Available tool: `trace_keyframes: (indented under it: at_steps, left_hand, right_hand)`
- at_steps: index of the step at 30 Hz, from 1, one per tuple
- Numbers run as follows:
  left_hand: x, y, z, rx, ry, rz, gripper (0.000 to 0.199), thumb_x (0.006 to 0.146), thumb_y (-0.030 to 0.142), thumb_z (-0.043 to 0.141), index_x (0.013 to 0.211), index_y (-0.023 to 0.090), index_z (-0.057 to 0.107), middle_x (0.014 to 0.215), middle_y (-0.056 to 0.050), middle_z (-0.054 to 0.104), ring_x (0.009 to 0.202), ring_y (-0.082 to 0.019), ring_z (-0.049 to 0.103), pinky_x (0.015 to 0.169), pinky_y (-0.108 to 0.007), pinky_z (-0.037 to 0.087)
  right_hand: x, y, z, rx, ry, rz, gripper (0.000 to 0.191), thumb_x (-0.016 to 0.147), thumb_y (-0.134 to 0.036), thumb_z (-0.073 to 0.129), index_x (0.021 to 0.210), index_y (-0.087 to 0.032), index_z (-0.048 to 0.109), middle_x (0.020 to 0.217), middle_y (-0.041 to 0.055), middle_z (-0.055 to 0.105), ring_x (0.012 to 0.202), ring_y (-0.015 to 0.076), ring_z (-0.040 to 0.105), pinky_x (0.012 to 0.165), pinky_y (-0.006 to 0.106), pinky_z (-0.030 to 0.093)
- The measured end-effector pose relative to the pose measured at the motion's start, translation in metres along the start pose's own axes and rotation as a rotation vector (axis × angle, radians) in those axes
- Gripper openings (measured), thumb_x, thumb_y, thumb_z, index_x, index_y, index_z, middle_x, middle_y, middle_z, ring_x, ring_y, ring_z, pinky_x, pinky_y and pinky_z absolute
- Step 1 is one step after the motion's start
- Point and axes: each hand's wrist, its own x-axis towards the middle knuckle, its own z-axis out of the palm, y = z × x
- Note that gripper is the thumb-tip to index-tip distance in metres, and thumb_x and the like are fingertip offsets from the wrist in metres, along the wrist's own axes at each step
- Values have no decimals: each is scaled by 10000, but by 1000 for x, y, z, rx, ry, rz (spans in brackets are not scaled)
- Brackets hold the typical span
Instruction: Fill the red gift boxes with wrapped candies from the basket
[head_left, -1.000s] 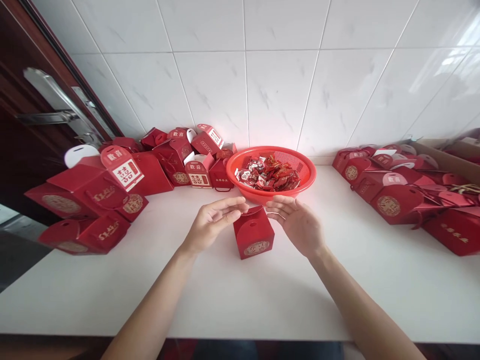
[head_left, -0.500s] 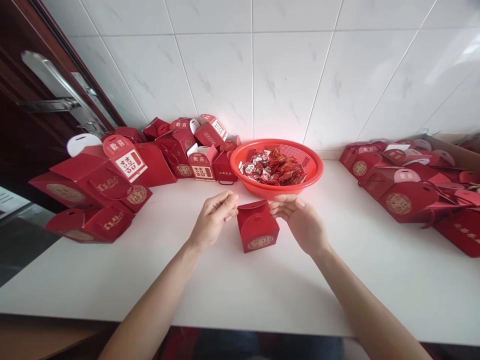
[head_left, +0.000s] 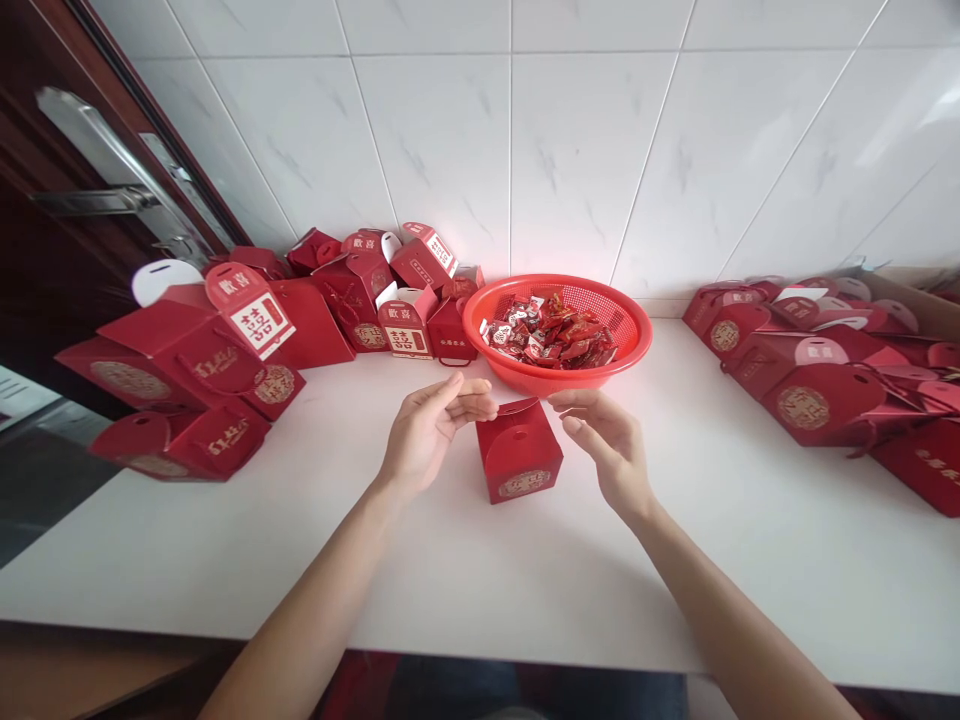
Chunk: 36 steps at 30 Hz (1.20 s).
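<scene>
A small red box (head_left: 520, 455) with a gold emblem stands on the white table, between my two hands. Beside its upper left edge is my left hand (head_left: 439, 425), fingers apart, holding nothing. My right hand (head_left: 607, 440) is at the box's upper right, its fingers curved and apart, also without anything in it. Just behind the box, a red plastic basket (head_left: 634, 350) holds wrapped sweets (head_left: 551, 335).
Several red gift boxes (head_left: 217, 365) are stacked at the left. More red boxes (head_left: 817, 400) lie at the right, near a cardboard edge. Behind the white table (head_left: 450, 590) is a tiled wall; a door with a metal handle (head_left: 97, 200) is at the far left.
My left hand's fingers have opened out from a closed pinch. My right hand has turned, and its thumb now shows apart from the fingers. The small box stands in the same place.
</scene>
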Motion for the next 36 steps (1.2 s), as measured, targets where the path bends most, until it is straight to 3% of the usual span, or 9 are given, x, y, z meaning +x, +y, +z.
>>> trace_keyframes:
  at_steps: [4, 8, 10, 13, 18, 28, 36]
  left_hand:
    - [0, 0, 0, 155, 0, 98, 286, 744, 440, 752, 678, 180, 652, 666, -10, 615, 671, -153, 575, 726, -314, 487]
    - [2, 1, -2, 237, 50, 165, 459, 814, 438, 664, 514, 209, 403, 535, 41, 345, 537, -117, 373, 575, -283, 385]
    - [5, 0, -5, 231, 90, 177, 492, 826, 423, 639, 498, 215, 336, 515, 47, 291, 520, -118, 345, 570, -284, 376]
    - [7, -2, -9, 273, 122, 215, 444, 826, 421, 637, 510, 213, 403, 544, 29, 390, 588, -139, 440, 663, -291, 433]
    - [6, -3, -9, 433, 69, 172, 307, 829, 475, 625, 699, 197, 635, 799, -30, 646, 883, -207, 596, 908, -323, 456]
    - [4, -4, -8, 587, -27, 121, 323, 829, 504, 607, 755, 195, 661, 817, -35, 690, 934, -245, 622, 800, -293, 485]
    - [8, -9, -11, 581, -56, 116, 331, 832, 513, 611, 803, 192, 687, 881, -37, 717, 967, -245, 632, 849, -308, 483]
  right_hand:
    - [-1, 1, 3, -119, -5, -77, 169, 895, -358, 638, 1033, -276, 689, 1070, 56, 708, 1010, 249, 626, 907, 427, 489]
    - [2, 2, 4, -261, -66, -171, 208, 909, -362, 615, 1091, -278, 669, 1134, 74, 695, 1062, 267, 616, 911, 447, 494]
    - [4, 1, 4, -323, -125, -209, 245, 911, -343, 615, 1144, -282, 656, 1209, 81, 668, 1124, 274, 598, 954, 458, 483]
    - [8, -1, 6, -392, -211, -234, 307, 902, -304, 624, 1207, -274, 644, 1286, 96, 633, 1212, 288, 559, 1021, 477, 454]
    - [15, -1, 9, -497, -326, -190, 285, 880, -252, 610, 1154, -264, 688, 1314, 111, 611, 1214, 310, 560, 997, 502, 479]
    - [41, -22, 11, -813, -552, -338, 185, 813, -93, 626, 850, -227, 747, 1125, 95, 690, 1059, 291, 625, 920, 460, 489]
    - [59, -39, 24, -1124, -828, -507, 220, 800, -44, 619, 673, -195, 716, 823, 75, 706, 836, 242, 636, 846, 407, 474]
